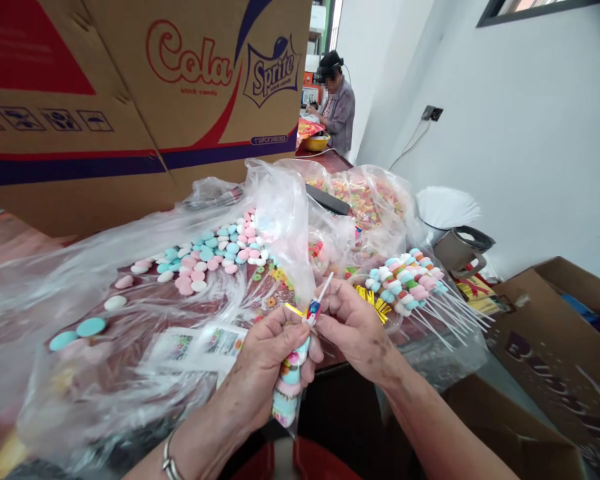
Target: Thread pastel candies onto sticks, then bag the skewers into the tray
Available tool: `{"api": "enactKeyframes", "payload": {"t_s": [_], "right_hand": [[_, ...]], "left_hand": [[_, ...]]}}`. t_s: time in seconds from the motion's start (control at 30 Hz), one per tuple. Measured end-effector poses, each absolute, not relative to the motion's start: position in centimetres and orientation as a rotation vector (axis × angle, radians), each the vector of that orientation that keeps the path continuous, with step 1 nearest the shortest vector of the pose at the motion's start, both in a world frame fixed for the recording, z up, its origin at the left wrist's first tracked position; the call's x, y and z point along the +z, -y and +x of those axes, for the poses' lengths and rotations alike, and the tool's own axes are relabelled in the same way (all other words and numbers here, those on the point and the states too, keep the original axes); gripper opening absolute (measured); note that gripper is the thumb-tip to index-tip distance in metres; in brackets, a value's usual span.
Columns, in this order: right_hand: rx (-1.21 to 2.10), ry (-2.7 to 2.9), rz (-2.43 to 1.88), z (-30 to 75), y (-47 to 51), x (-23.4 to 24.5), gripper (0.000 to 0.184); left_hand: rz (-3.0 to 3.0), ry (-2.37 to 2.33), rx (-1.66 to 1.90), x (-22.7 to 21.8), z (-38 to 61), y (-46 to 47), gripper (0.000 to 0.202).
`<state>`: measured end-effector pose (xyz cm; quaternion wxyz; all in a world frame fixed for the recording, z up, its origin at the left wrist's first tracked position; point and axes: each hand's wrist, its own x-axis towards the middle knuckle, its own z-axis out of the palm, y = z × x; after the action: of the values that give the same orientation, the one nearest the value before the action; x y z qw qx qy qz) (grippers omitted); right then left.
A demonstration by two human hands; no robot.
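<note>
My left hand is wrapped around a candy skewer in a clear wrapper, its pastel pieces hanging below the fingers. The white stick points up from the gathered, printed neck of the wrapper. A short gold twist tie sticks out left at that neck, above my left thumb. My right hand is closed in a pinch beside the neck; whether its fingertips hold film or the tie's other end is hidden. To its right lie a bundle of gold twist ties and a pile of candy skewers.
Loose pastel candies spread over plastic film on the table at left. A bag of ring candies lies behind. A big carton blocks the back left; a grey mug and open box stand right. Another person works beyond.
</note>
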<state>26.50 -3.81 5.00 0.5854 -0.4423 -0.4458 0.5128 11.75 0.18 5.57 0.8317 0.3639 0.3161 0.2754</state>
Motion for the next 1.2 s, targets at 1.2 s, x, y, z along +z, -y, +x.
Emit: {"api": "enactKeyframes", "payload": {"t_s": [1.2], "right_hand": [[-0.034,2.717,-0.862,29.8,4.6,9.0,0.017]], "left_hand": [[1.228,-0.764,-0.277,8.4,11.6,-3.3,0.011]]}}
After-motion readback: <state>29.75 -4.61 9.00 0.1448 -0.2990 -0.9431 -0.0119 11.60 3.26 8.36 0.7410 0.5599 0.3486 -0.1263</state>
